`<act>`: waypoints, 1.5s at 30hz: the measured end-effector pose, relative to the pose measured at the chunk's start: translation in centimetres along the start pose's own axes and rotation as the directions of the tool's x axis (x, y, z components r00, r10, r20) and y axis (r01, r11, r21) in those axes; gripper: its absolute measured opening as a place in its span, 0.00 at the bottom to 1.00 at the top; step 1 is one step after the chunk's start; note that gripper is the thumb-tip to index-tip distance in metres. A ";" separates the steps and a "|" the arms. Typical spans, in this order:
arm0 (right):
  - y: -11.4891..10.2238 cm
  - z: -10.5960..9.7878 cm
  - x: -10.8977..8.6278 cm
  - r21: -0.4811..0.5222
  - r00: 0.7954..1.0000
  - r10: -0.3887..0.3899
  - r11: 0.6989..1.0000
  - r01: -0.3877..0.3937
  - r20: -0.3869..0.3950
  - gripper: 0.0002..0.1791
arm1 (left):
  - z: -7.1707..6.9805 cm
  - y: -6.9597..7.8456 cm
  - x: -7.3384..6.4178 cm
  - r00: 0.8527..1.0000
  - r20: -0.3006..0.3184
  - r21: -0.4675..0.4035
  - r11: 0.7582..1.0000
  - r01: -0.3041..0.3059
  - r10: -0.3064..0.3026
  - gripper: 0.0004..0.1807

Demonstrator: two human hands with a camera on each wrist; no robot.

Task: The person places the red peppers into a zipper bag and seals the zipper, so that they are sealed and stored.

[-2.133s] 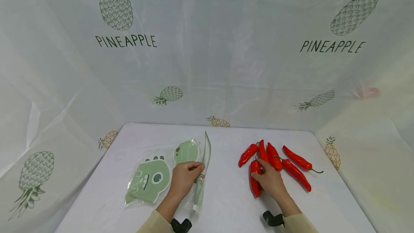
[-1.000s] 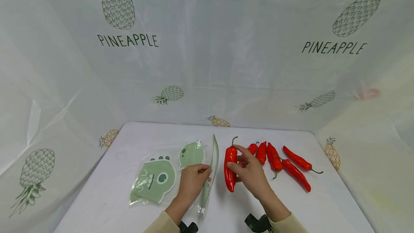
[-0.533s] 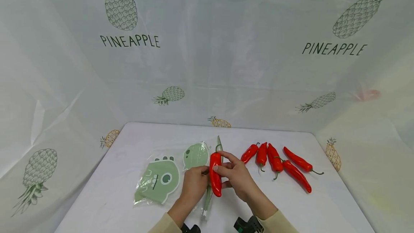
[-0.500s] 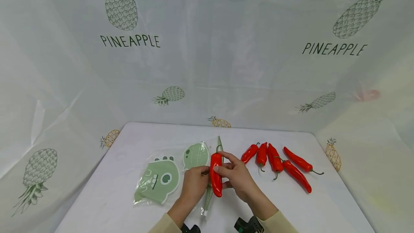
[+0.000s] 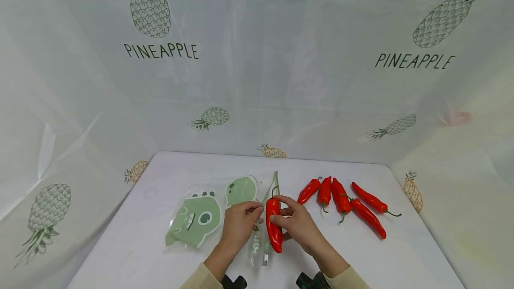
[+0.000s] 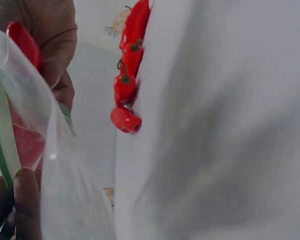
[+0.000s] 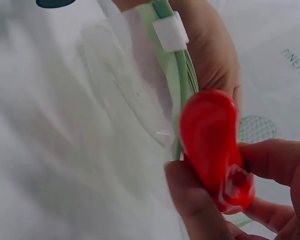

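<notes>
Red, glossy, tapered pepper [image 5: 273,225] in right hand [image 5: 300,223]

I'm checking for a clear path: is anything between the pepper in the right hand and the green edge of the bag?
Nothing visible stands between them. The right hand holds the red pepper close beside the green edge of the bag; the loose peppers lie off to the right, out of the way.

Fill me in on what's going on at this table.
A person's left hand pinches the green-edged side of a clear bag with green dinosaur-like prints. Their right hand holds a red pepper close by that edge, with the pepper showing whole in the head view. Five other peppers lie toward the right of the white table.
</notes>
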State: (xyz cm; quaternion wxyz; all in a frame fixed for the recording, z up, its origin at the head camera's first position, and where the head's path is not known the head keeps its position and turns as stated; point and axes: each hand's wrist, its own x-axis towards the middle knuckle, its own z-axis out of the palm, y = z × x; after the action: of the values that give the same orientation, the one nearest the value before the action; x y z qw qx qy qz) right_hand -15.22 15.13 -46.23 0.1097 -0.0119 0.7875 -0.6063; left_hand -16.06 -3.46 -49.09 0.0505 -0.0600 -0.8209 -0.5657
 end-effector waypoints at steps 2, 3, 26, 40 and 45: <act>-0.1 -0.1 0.0 -0.032 1.000 -0.007 0.999 0.008 0.018 0.40 | -0.1 0.2 -0.1 1.000 0.008 0.007 1.000 -0.003 0.003 0.08; -0.1 -0.2 0.1 -0.046 1.000 -0.008 0.999 0.010 0.028 0.39 | -0.1 0.3 -0.1 1.000 0.012 0.011 1.000 -0.008 0.008 0.07; -0.1 0.9 1.4 -0.185 0.987 -0.072 0.982 0.044 -0.146 0.37 | -0.3 1.3 -1.6 0.991 0.127 -0.144 0.989 -0.013 0.031 0.08; 0.0 1.5 1.1 -0.455 0.977 -0.154 0.888 0.071 -0.148 0.37 | -2.1 2.0 -0.6 0.996 -0.005 -0.431 0.899 0.076 -0.086 0.16; -0.5 2.0 1.1 -0.450 0.975 -0.177 0.888 0.100 -0.133 0.37 | -1.8 1.6 -0.6 0.994 0.054 -0.416 0.902 0.112 -0.099 0.17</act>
State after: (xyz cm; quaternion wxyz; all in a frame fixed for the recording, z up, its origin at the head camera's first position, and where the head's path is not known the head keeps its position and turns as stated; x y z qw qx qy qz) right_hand -16.03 12.95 -46.39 -0.0070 -0.0408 0.9077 -0.4176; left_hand -15.20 -4.64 -47.05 -0.0070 -0.0338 -0.6834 -0.7292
